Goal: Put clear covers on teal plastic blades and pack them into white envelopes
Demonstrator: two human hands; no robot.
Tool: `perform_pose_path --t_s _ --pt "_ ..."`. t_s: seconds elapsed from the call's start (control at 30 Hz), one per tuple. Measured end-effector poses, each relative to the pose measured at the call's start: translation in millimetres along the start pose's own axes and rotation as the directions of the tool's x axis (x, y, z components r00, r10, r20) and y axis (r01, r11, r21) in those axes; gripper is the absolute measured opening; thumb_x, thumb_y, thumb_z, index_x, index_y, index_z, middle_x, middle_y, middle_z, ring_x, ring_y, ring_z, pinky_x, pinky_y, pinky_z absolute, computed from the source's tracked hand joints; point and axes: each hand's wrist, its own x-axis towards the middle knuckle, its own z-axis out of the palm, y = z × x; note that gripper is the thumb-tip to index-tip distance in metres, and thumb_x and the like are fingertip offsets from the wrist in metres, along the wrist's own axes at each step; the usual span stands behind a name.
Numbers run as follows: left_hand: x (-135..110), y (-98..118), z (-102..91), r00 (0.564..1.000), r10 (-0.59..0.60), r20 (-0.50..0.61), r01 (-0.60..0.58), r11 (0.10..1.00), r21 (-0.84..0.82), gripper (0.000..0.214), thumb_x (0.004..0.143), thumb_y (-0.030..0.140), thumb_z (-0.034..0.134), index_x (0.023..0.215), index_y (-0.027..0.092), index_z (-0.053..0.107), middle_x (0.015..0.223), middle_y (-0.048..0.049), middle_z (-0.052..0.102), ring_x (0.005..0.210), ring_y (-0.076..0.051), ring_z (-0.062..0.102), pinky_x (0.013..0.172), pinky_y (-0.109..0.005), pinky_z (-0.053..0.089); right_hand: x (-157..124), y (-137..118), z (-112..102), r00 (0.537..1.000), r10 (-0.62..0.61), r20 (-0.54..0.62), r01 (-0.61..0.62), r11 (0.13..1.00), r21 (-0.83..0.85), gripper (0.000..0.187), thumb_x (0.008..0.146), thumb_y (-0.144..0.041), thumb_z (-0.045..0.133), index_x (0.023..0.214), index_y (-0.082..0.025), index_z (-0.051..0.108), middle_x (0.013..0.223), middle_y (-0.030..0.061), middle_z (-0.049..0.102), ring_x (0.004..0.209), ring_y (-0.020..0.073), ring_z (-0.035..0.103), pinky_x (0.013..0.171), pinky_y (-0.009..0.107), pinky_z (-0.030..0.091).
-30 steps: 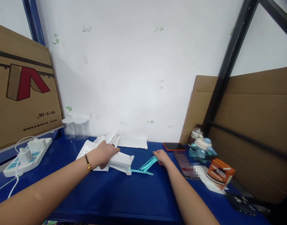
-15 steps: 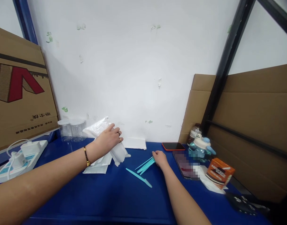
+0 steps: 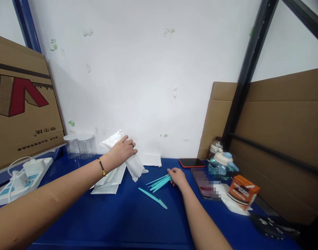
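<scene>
My left hand [image 3: 123, 150] is closed over a crumpled white plastic bag [image 3: 136, 168]. The bag's upper part leans toward the wall and its lower end rests near the table; the palm hides its middle. Flat white packets [image 3: 106, 188] lie below that wrist. In my right hand [image 3: 177, 176] is a fanned bunch of slim teal eyebrow razors [image 3: 160, 183], gripped at their right ends, with the thin ends pointing left. One more teal eyebrow razor [image 3: 153, 198] lies by itself on the blue table just in front of the bunch.
Two clear jars [image 3: 86, 146] and a white power strip [image 3: 37, 177] stand at left. Along the right are an orange-edged phone [image 3: 191, 163], a darker phone [image 3: 202, 184], a teal bottle [image 3: 222, 165] and an orange box [image 3: 243, 192]. A white wall rises behind.
My left hand has shifted slightly right with the bag, baring more of the white packets. The razors in my right hand have fanned and tilted a little, their thin ends further left.
</scene>
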Motion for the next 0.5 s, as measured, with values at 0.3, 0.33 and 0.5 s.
perform_pose_path --t_s 0.3,0.33,0.5 --pt "-21.6 -19.7 22.4 0.966 -0.152 0.210 0.231 0.871 -0.433 0.049 0.062 0.019 0.055 0.110 0.026 0.053 0.101 -0.0020 0.059 0.091 -0.020 0.056 0.083 -0.030 0.038 -31.1 -0.1 -8.4 0.991 -0.042 0.127 0.035 0.997 0.062 0.014 0.072 -0.029 0.062 0.075 -0.015 0.059 0.048 -0.0004 0.059 0.040 0.0122 0.057 0.042 0.019 0.041" --pt "-25.2 -15.7 24.1 0.973 -0.141 0.183 0.216 0.838 -0.501 0.049 0.063 0.020 0.054 0.112 0.025 0.052 0.105 -0.0016 0.058 0.093 -0.020 0.056 0.083 -0.028 0.039 -34.5 0.2 -8.4 0.991 -0.063 0.119 0.056 0.997 0.059 0.015 0.071 -0.028 0.063 0.077 -0.015 0.060 0.054 0.0001 0.061 0.039 0.0109 0.055 0.041 0.018 0.039" --pt "-41.6 12.4 29.1 0.982 -0.168 0.091 0.187 0.744 -0.642 0.052 0.064 0.022 0.056 0.115 0.023 0.048 0.112 -0.0020 0.057 0.101 -0.020 0.054 0.086 -0.026 0.041 -41.2 5.0 -7.5 0.976 -0.176 0.133 0.165 0.983 0.086 0.028 0.067 -0.030 0.066 0.093 -0.019 0.066 0.094 0.0045 0.061 0.033 0.0014 0.046 0.034 0.017 0.032"
